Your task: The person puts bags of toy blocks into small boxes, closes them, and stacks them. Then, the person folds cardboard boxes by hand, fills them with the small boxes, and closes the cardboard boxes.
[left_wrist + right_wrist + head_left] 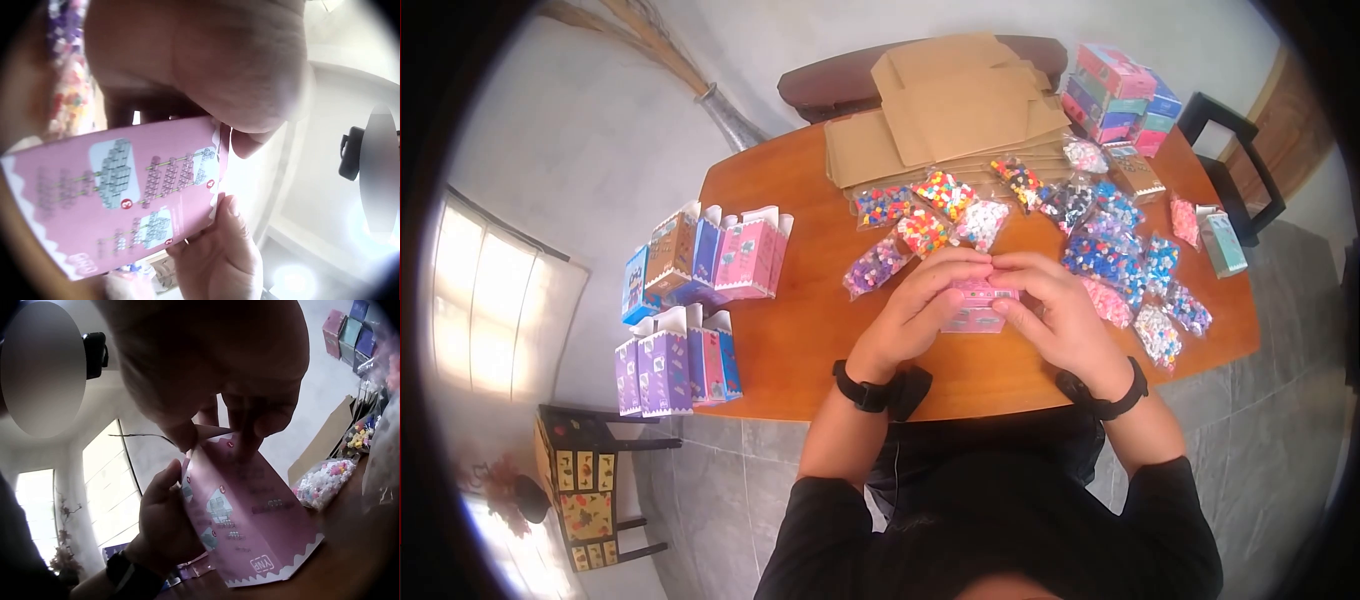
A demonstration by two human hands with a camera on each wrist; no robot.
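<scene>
A pink printed box (975, 318) stands upright on the wooden table in front of the person, between both hands. The left hand (917, 308) has its fingers bent over the top edge from the left, thumb on the near side. From the right, the right hand (1055, 311) pinches the top of the box. In the right wrist view a pale flap shows under the right fingers at the top of the pink box (250, 506). The left wrist view shows the pink side (125, 187) with printed block diagrams. The palms hide part of the top.
Bags of coloured beads (1105, 265) lie right of and behind the box. Flat brown cardboard (960, 110) is stacked at the back. Open-topped boxes (665, 370) stand at the left, stacked boxes (1112, 85) at the back right, and a teal box (1223, 245) at the right edge.
</scene>
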